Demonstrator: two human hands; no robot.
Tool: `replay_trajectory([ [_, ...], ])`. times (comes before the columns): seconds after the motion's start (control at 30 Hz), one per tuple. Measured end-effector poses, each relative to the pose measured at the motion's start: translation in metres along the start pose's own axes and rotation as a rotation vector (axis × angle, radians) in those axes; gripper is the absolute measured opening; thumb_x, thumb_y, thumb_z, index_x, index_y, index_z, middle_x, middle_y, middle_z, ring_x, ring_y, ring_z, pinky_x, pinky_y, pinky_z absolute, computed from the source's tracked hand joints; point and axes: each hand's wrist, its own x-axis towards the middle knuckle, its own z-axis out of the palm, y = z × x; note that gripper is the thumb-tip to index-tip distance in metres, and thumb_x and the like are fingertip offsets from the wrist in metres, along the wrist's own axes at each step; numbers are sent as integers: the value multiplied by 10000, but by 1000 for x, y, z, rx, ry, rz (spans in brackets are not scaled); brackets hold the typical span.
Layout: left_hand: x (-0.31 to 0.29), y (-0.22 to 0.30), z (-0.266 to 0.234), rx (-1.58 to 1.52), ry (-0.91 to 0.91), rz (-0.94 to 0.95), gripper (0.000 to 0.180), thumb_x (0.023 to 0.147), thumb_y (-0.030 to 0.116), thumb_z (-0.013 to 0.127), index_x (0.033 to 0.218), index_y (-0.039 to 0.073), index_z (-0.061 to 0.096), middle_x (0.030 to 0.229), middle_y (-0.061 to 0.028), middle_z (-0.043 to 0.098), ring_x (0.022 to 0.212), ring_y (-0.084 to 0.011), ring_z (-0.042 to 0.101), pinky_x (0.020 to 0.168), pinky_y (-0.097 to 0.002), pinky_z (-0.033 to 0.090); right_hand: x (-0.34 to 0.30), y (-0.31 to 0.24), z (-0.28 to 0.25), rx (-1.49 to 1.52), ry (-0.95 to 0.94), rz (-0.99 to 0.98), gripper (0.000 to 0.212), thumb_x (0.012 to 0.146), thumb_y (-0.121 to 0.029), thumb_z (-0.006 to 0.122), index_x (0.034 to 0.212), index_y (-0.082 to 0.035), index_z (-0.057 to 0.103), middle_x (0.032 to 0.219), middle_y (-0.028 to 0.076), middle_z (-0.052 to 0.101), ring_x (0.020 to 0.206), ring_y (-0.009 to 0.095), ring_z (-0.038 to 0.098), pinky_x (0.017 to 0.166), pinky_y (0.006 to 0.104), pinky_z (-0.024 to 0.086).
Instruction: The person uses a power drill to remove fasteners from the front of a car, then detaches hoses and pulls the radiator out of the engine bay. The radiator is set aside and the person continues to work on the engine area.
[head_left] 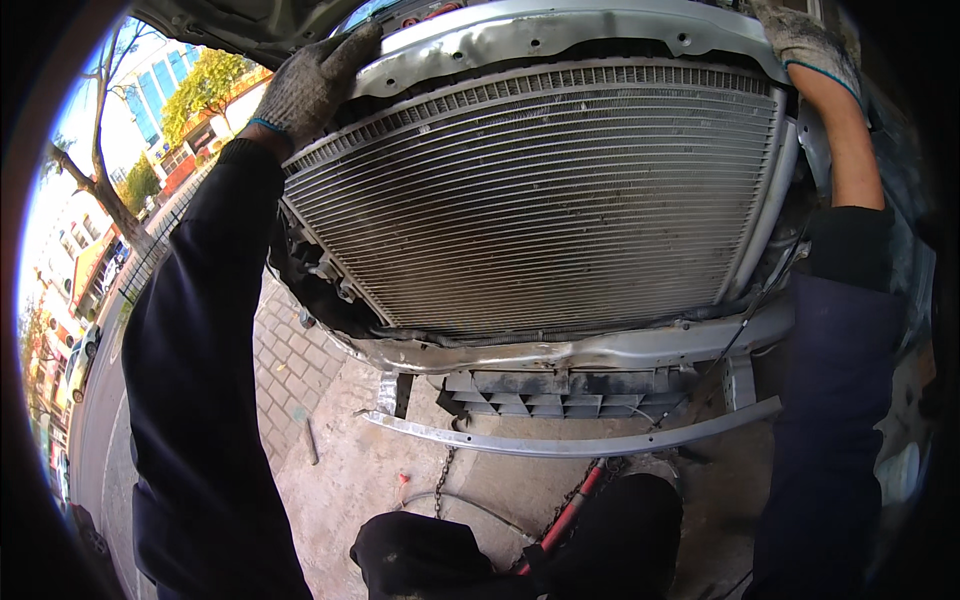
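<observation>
A car's front end stands stripped before me, its wide finned radiator (560, 200) exposed. Along its top runs a silver radiator support beam (600, 32) with several holes. My left hand (315, 88), in a dirty grey knit glove, is closed round the beam's left end, thumb lying along it. At the far right end, my right hand (812, 48) in a matching glove grips the same beam; its fingertips are partly hidden at the picture's upper edge. Below the radiator, a lower crossmember (570, 352) spans the car.
A curved metal bumper bar (570, 442) sits low in front, beneath a black plastic grid (570, 392). Near my knees are a red bar (570, 520) and a hanging chain (443, 480). A hammer-like tool (308, 435) lies on the paving at left. The raised hood (250, 22) overhangs.
</observation>
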Motion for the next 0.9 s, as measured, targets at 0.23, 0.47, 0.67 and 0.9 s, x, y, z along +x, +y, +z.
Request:
replay_trajectory([
  [0.23, 8, -5, 28, 61, 155, 43, 625, 1068, 59, 685, 1654, 198, 519, 1397, -211, 756, 1229, -426, 769, 1035, -533, 656, -13, -28, -53, -109, -57, -108, 437, 1138, -436, 464, 1280, -151, 762, 1173, 227, 822, 1064, 406, 808, 930, 588, 607],
  [0.47, -5, 3, 12, -34, 99, 2, 595, 1075, 109, 706, 1641, 177, 534, 1378, -223, 756, 1203, -439, 765, 1018, -534, 646, -7, 28, 9, 89, -45, -135, 554, 1168, -210, 409, 1709, -252, 520, 1663, 156, 602, 1505, 370, 589, 1288, 468, 447],
  [0.67, 6, 34, -25, -354, 15, -150, 391, 1064, 221, 721, 1400, 34, 654, 1149, -211, 750, 970, -391, 757, 843, -499, 617, -39, 33, 4, 173, 38, -292, 433, 1094, -145, 545, 1491, -168, 716, 1414, 155, 750, 1275, 383, 714, 1174, 508, 523],
  [0.9, 52, 16, -53, -733, -332, -601, 425, 1128, 359, 620, 932, 9, 760, 898, -239, 715, 877, -461, 701, 790, -547, 542, 6, -27, -71, 562, -186, 1, 102, 995, -138, 762, 993, -48, 809, 1000, 176, 768, 1003, 398, 755, 914, 497, 591],
])
